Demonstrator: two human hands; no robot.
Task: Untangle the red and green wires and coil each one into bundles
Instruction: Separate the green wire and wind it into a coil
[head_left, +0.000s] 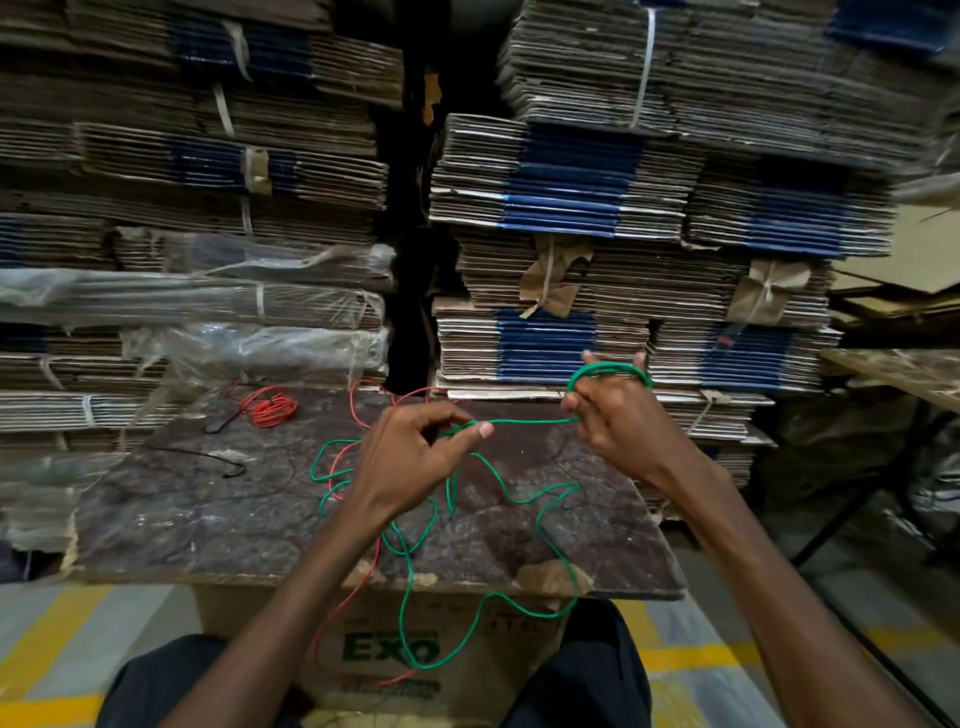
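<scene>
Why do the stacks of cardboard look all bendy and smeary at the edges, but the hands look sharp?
In the head view, the wide-angle lens bows the cardboard stacks outward and smears them near the corners; the middle stays crisp, so the left hand, right hand and green wire look clear; light is dim, with soft glare on the plastic wrap.

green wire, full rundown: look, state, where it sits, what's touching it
The green wire is thin, flexible and looks plastic-coated. Part of it is already coiled into a few loops around the right hand. A taut stretch runs from there to the left hand, which pinches it. The rest lies in loose, unwound curves on the dark board, crossing the red wire, and hangs over the board's near edge in front of the cardboard box.
</scene>
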